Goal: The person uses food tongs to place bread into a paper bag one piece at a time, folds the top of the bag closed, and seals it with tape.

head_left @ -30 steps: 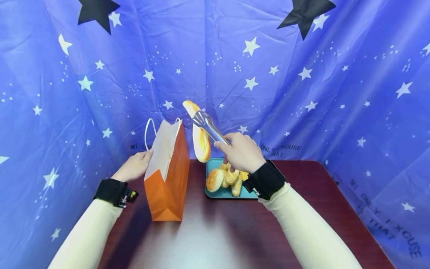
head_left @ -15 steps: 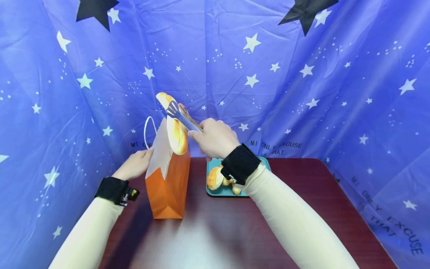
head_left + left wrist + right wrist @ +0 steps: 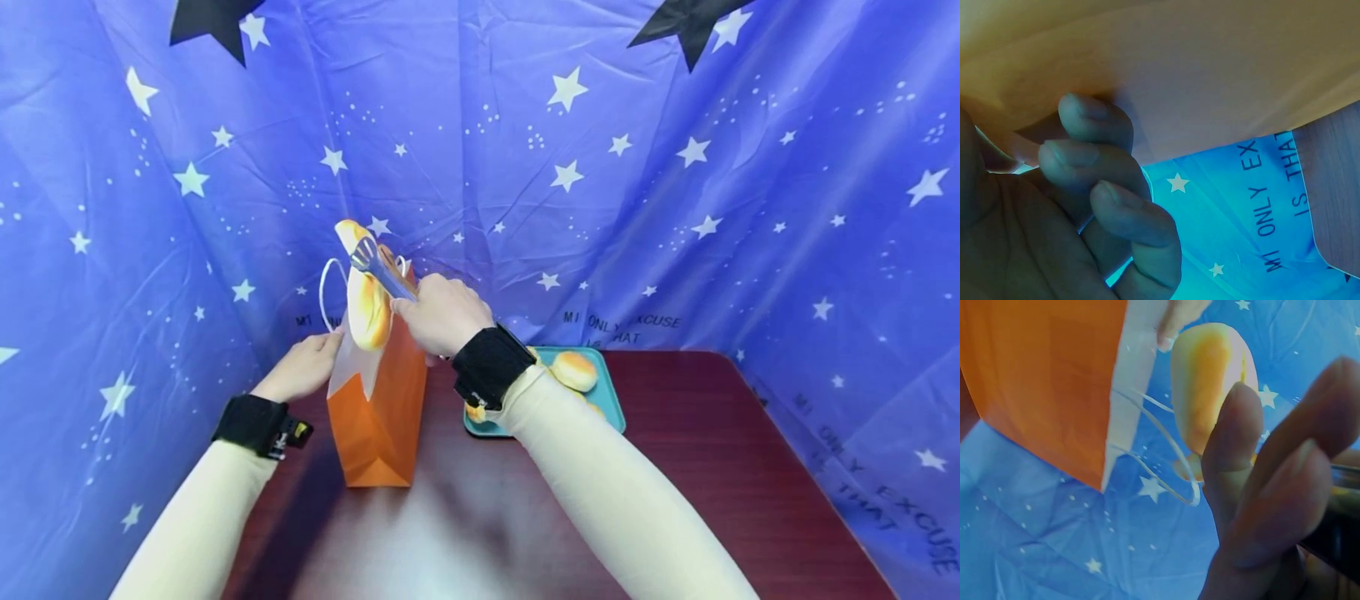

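My left hand (image 3: 302,367) pinches the upper left edge of an orange paper bag (image 3: 378,433) that stands upright on the table. In the left wrist view, its fingers (image 3: 1141,215) curl beside the bag's wall. My right hand (image 3: 447,315) grips metal tongs (image 3: 396,282), whose slotted tips clamp a long bread roll (image 3: 370,321). That roll hangs tilted above the bag's open mouth, in front of its white inside. The right wrist view shows the roll's rounded end (image 3: 1210,375) beyond my fingers, apart from the bag's rim.
A teal tray (image 3: 611,404) lies on the dark red table (image 3: 675,483), right of the bag. It bears a round bun (image 3: 574,371) and other breads, partly hidden by my right forearm. White cord handles (image 3: 324,287) rise from the bag. A starry blue cloth (image 3: 480,150) hangs behind.
My right hand has carried the tongs and bread roll leftward from beside the bag to over its mouth, and lowered them slightly lately. My left hand has stayed at the bag's edge.
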The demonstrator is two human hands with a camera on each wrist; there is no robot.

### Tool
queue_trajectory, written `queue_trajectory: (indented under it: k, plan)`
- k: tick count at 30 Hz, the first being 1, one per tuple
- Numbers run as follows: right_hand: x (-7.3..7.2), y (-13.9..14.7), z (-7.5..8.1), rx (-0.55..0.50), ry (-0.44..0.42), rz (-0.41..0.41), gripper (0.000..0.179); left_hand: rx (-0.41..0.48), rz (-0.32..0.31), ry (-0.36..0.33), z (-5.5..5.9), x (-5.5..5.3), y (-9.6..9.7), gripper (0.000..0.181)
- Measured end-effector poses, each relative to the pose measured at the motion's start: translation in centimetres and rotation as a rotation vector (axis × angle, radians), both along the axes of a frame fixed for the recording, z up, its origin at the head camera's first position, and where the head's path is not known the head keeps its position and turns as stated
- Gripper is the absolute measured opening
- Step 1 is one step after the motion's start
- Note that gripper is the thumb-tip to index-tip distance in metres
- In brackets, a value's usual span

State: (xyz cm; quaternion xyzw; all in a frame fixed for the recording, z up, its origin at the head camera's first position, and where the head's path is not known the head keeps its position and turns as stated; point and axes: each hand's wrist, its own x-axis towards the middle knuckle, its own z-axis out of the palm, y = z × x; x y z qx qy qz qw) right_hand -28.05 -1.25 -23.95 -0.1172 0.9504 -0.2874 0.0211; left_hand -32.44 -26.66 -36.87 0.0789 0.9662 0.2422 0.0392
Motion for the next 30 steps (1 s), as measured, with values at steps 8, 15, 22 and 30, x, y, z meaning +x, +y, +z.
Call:
queue_trajectory:
  k: [8, 15, 22, 30]
  plan:
    - [-0.7, -0.9, -2.8, 0.09, 0.005, -0.003, 0.043, 0.003, 0.005, 0.023, -0.3, -0.2, 0.0, 0.073]
    - [-0.5, -1.0, -4.4, 0.136, -0.008, -0.001, 0.042, 0.009, 0.044, 0.076, -0.1, 0.0, -0.4, 0.071]
    - [-0.1, -0.7, -5.6, 0.198, -0.014, 0.027, 0.041, 0.024, 0.086, 0.074, 0.1, 0.0, -1.1, 0.074]
    - [-0.8, -0.9, -7.0, 0.28, -0.005, 0.018, 0.038, 0.019, 0.083, 0.066, -0.2, -0.1, -1.0, 0.074]
